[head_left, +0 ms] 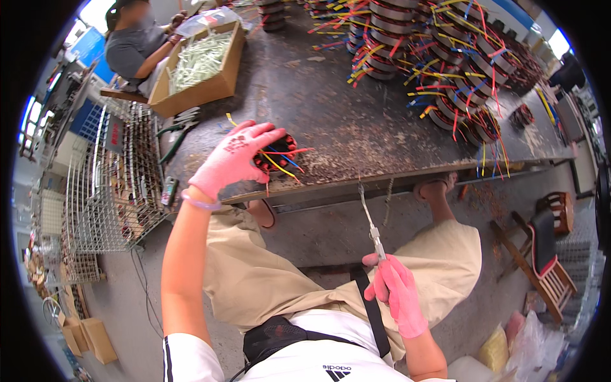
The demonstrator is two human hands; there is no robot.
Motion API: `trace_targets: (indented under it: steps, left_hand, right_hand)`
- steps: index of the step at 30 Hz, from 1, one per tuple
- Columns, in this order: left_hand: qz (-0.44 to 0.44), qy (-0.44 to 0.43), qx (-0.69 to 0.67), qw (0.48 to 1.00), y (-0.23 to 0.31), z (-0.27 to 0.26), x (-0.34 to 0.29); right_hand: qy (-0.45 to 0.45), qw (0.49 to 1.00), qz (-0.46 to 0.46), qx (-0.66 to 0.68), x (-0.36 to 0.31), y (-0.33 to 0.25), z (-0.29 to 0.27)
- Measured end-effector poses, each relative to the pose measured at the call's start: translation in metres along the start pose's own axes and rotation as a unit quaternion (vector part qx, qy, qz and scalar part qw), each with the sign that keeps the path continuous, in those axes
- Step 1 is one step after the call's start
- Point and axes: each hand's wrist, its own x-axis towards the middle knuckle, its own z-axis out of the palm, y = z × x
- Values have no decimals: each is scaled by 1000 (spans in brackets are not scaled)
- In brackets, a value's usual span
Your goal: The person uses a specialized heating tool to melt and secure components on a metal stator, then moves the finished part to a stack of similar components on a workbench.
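At the table's front edge, a small wound stator (277, 156) lies on its side with red, blue and yellow lead wires sticking out toward the right. My left hand (234, 156), in a pink glove, is curled over it from the left and covers much of it. My right hand (398, 293), also in a pink glove, is over my lap and closed on a slim metal hand tool (376, 239). The tool's long thin shaft points up toward the table edge, apart from the stator. Its exact kind I cannot make out.
Stacks of wound stators (388, 44) with loose wires fill the table's far right. A cardboard box (197, 97) of pale tubes stands at the back left, near another person (137, 48). Green-handled pliers (175, 143) lie left of my hand, beside a wire rack (114, 184).
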Motion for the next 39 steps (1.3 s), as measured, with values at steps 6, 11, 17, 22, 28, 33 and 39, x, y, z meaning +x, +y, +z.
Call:
trace_targets:
  steps: [6, 11, 17, 22, 28, 33, 39]
  left_hand:
    - [-118, 47, 38, 991, 43, 12, 3]
    - [-79, -1, -81, 994, 29, -4, 0]
    - [-58, 32, -162, 985, 6, 9, -3]
    - [-36, 67, -111, 991, 16, 28, 6]
    - [-27, 95, -59, 993, 18, 30, 9]
    - [-37, 87, -87, 992, 20, 26, 10]
    - [-27, 89, -78, 993, 14, 29, 8]
  right_hand:
    - [37, 999, 15, -24, 7, -4, -4]
    - [26, 999, 28, -5, 12, 0, -4]
    - [16, 998, 63, -23, 18, 0, 2]
    - [-12, 997, 62, -43, 25, 7, 6]
    - [-51, 996, 70, -22, 31, 13, 10]
    - [-33, 994, 99, -41, 30, 15, 14]
    - [-42, 994, 99, -15, 32, 15, 19]
